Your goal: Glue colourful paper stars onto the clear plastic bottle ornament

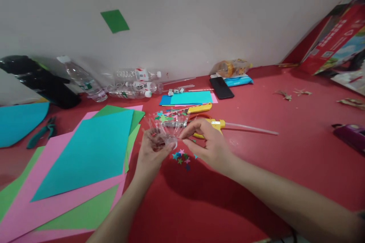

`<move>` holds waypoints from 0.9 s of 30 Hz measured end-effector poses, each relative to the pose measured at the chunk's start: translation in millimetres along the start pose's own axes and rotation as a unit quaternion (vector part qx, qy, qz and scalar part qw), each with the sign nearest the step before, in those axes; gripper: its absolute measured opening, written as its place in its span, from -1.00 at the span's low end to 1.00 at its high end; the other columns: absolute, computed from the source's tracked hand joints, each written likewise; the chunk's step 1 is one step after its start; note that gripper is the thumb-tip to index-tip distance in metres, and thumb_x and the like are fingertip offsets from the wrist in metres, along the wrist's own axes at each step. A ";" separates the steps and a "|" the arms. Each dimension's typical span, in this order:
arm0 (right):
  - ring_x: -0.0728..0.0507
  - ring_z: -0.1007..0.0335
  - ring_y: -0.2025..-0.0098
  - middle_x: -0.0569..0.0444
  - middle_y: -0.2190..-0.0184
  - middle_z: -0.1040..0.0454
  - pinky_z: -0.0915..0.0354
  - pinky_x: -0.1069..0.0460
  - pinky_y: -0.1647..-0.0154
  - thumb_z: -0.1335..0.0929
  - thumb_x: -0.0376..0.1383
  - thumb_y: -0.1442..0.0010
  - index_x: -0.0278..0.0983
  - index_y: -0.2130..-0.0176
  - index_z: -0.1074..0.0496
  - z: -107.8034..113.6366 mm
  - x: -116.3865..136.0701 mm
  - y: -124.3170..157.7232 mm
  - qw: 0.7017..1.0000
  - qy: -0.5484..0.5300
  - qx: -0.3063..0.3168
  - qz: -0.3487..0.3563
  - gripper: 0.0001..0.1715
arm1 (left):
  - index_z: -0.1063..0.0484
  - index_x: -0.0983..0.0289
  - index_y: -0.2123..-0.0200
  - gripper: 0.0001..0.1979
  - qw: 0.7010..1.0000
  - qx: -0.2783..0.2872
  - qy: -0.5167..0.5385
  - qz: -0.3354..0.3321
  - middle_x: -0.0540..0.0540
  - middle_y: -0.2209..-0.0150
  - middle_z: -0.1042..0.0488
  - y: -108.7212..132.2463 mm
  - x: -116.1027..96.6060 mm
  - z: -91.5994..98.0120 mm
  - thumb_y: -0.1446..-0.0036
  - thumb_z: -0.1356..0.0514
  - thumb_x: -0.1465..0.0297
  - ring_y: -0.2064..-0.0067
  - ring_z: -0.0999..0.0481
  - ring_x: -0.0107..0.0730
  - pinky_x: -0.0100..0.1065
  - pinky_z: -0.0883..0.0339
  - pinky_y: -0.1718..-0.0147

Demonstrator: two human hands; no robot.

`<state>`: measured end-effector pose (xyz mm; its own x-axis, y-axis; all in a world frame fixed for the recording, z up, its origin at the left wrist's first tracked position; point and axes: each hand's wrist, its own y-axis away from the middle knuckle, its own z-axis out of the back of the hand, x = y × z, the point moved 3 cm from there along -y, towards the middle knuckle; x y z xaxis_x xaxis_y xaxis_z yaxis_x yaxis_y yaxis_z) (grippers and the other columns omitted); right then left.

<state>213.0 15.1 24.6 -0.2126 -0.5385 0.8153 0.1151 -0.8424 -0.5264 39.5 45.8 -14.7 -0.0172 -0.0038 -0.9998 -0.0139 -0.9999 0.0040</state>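
Observation:
Clear plastic strips fan out from a cut piece of plastic bottle [171,140]. My left hand [155,146] is closed around its base, the thumb lying across the front. With thumb and forefinger, my right hand [207,142] pinches one of the strips at the right side; the fingertips partly cover it. Small paper stars [181,156] in pink, blue and green lie on the red table just below the hands. More paper stars [164,117] show behind the strips. A yellow glue gun [218,124] with a clear glue stick [251,128] lies behind my right hand, partly hidden.
Coloured paper sheets [88,155] and pliers [42,133] lie left. Along the wall are a black flask [42,81], several plastic bottles [85,79] and a phone [221,87]. A yellow cutter [199,109] lies beyond the hands. A purple tool [350,136] lies right.

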 end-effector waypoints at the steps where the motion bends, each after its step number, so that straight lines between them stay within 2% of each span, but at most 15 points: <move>1: -0.02 -0.46 0.25 0.13 0.31 -0.48 -0.41 0.02 0.18 -0.33 -0.43 -0.18 -0.21 0.24 -0.35 -0.1 0.3 -0.3 1.000 0.013 0.004 0.006 -0.86 | -0.27 0.21 0.13 -0.46 1.000 -0.001 0.015 0.009 0.01 0.28 -0.54 0.2 -0.9 -0.4 0.20 -0.42 0.39 0.26 -0.57 -0.34 -0.30 -0.41 0.19; 6: -0.04 -0.48 0.20 0.11 0.27 -0.52 -0.42 0.00 0.15 -0.30 -0.41 -0.24 -0.20 0.21 -0.41 2.4 1.8 0.3 0.999 0.033 0.002 -0.007 -0.86 | -0.26 0.19 0.15 -0.47 0.999 0.008 0.028 0.021 0.02 0.28 -0.55 0.6 0.8 -0.5 0.20 -0.42 0.39 0.25 -0.58 -0.33 -0.30 -0.41 0.19; 11: -0.08 -0.50 0.18 0.09 0.26 -0.54 -0.41 -0.06 0.13 -0.28 -0.40 -0.24 -0.19 0.22 -0.38 4.0 0.8 1.9 0.999 0.046 -0.002 -0.029 -0.86 | -0.24 0.18 0.14 -0.45 1.000 -0.011 0.013 -0.022 -0.04 0.34 -0.53 0.7 2.7 1.0 0.20 -0.42 0.38 0.34 -0.56 -0.36 -0.33 -0.43 0.32; 17: -0.08 -0.47 0.23 0.10 0.31 -0.54 -0.37 -0.06 0.15 -0.27 -0.38 -0.26 -0.20 0.26 -0.36 -4.3 -2.1 2.9 0.996 0.080 0.036 -0.012 -0.91 | -0.24 0.21 0.21 -0.46 0.997 -0.056 0.034 -0.047 0.00 0.32 -0.56 0.9 -7.6 1.5 0.25 -0.43 0.43 0.29 -0.60 -0.33 -0.29 -0.45 0.20; 22: -0.08 -0.47 0.26 0.11 0.34 -0.53 -0.36 -0.03 0.20 -0.30 -0.40 -0.24 -0.21 0.29 -0.35 -7.0 -5.8 1.0 0.993 0.091 0.067 -0.033 -0.91 | -0.26 0.20 0.20 -0.47 0.996 -0.060 0.052 -0.036 0.00 0.32 -0.57 0.7 -7.7 1.1 0.25 -0.44 0.41 0.29 -0.60 -0.31 -0.27 -0.46 0.19; 27: -0.07 -0.51 0.19 0.08 0.26 -0.53 -0.39 -0.05 0.13 -0.28 -0.37 -0.27 -0.20 0.21 -0.32 -0.4 -2.9 -1.0 0.998 0.045 0.026 -0.022 -0.93 | -0.21 0.18 0.20 -0.48 0.999 -0.042 0.003 -0.035 0.02 0.30 -0.54 -0.6 -0.5 -0.3 0.20 -0.42 0.39 0.26 -0.61 -0.27 -0.23 -0.48 0.18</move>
<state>213.1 17.5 22.7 -0.3038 -0.4994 0.8114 0.1535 -0.8661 -0.4757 39.8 46.4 -14.3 -0.0138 0.0657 -0.9977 0.0683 -0.9954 -0.0665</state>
